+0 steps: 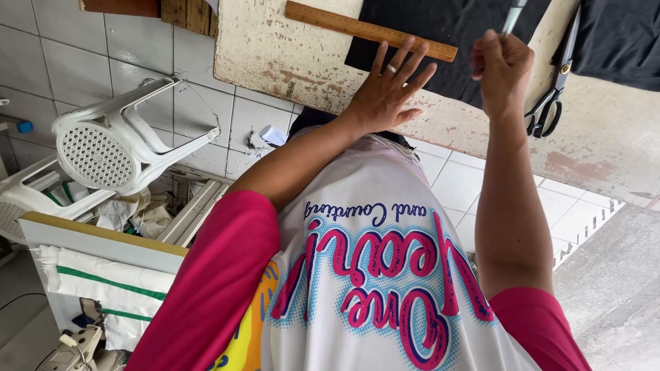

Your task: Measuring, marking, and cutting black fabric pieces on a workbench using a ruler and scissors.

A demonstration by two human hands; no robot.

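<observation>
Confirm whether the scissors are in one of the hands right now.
No, the scissors lie on the table, apart from the right hand, which grips a slim tool.

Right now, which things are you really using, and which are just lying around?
In use:
- wooden ruler, pressed down by the left hand
- black fabric under the ruler
- pen-like marker, held in the right hand

Lying about:
- scissors on the worn table
- second black fabric piece
- tipped white plastic chair
</observation>
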